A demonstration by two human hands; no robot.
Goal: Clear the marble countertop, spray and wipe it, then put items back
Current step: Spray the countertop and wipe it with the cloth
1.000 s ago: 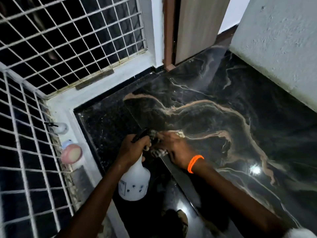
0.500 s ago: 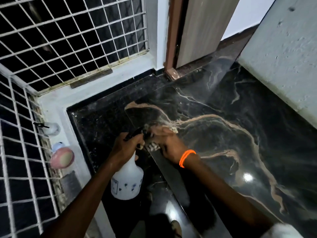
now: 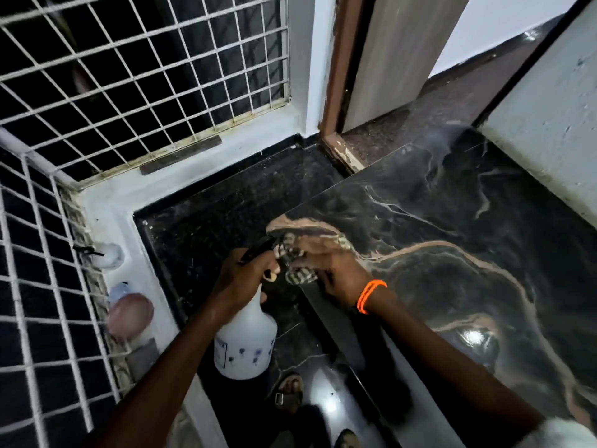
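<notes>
The bottle [image 3: 246, 342] is gripped by the left hand [image 3: 240, 282], nozzle aimed at the cloth [image 3: 295, 263] bunched in right-hand fingers [image 3: 310, 253] over the worktop [image 3: 452, 253], apparently for wetting

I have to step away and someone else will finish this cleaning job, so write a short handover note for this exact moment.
Left hand: grips the neck of the white spray bottle, held in the air off the counter's corner.
Right hand: holds a striped cloth bunched at the near-left corner of the marble countertop, right by the nozzle.
Done: the visible slab has nothing standing on it.
Left: spray and wipe the slab, then return the items. A pink-capped container sits on the window ledge.
</notes>
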